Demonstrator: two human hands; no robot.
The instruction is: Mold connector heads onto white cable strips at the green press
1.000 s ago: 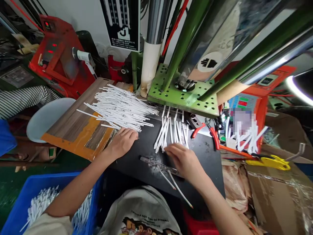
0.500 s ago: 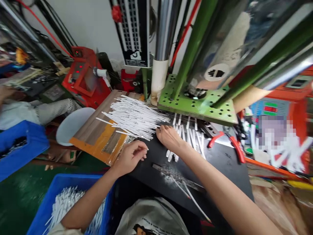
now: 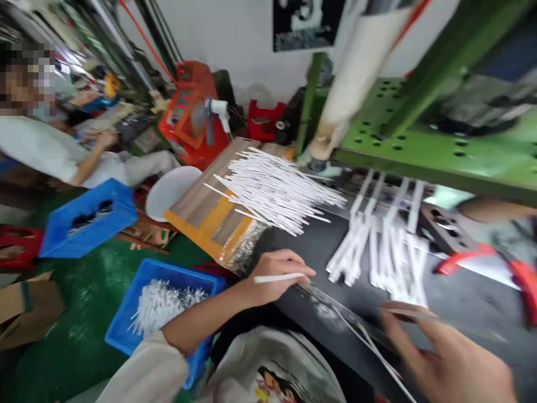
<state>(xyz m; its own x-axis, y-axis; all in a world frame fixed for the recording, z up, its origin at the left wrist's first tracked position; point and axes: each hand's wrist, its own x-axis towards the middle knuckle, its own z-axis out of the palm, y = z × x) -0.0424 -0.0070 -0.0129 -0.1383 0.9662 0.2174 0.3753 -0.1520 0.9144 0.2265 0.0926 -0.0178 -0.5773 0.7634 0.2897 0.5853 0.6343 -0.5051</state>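
Observation:
My left hand [image 3: 279, 280] is closed on a short white cable [image 3: 280, 277], which lies across its fingers in front of the black worktop. Low on the right, my right hand [image 3: 457, 350] is blurred, thumb and forefinger brought together in a pinch; whatever is between them is too smeared to make out. Between the hands lies a narrow metal bar [image 3: 331, 299] with white cables [image 3: 373, 350] running from it toward me. Bent white cables [image 3: 394, 252] rest in groups beneath the press's front edge. Left of them spreads a pile of straight white cables [image 3: 272, 187].
A green press plate [image 3: 377, 154] overhangs the worktop. Red-handled pliers [image 3: 465, 258] lie at right. A blue bin [image 3: 121, 330] with white pieces stands low left, near another blue bin [image 3: 54, 229]. A white basin [image 3: 174, 187] and a seated co-worker [image 3: 46, 145] are farther left.
The view has swung left and closer. My left hand has moved right and now holds a white cable. My right hand has left the pile's edge and drawn back toward me, to the right.

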